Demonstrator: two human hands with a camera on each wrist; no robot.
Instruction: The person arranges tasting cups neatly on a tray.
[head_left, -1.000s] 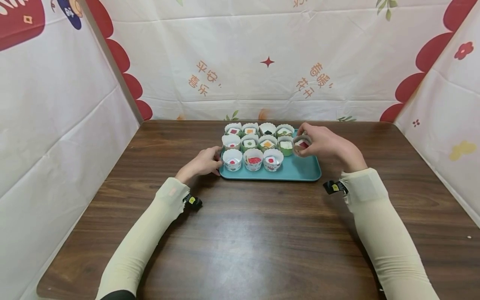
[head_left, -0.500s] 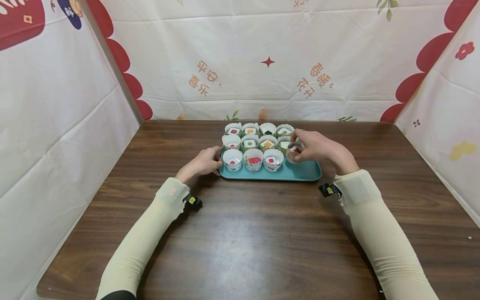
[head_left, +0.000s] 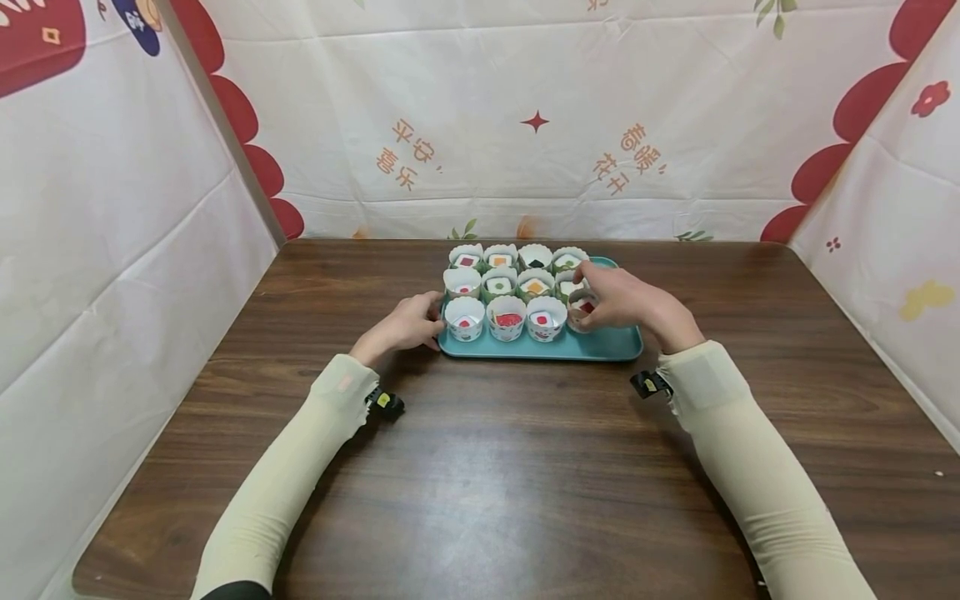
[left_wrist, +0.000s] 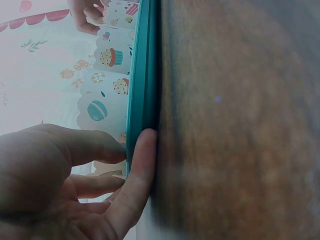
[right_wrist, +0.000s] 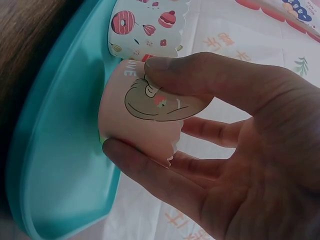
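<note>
A teal tray (head_left: 615, 343) lies on the table, with paper baking cups in rows on it; small coloured pieces lie in them. My left hand (head_left: 405, 323) holds the tray's left end, and in the left wrist view its fingers grip the rim (left_wrist: 145, 65). Between thumb and fingers, my right hand (head_left: 633, 304) pinches a pink paper cup (right_wrist: 117, 110) with a cartoon print. This cup sits at the right end of the front row, beside a white patterned cup (head_left: 546, 321). Whether its base touches the tray is hard to tell.
The brown wooden table (head_left: 480, 467) extends in front of the tray. A white printed cloth (head_left: 465, 100) hangs behind it, with more cloth on both sides. Bare tray surface shows right of the pinched cup.
My right hand has carried the pink cup left and toward me, from the right of the middle row to the front row's right end. The left hand stays on the tray.
</note>
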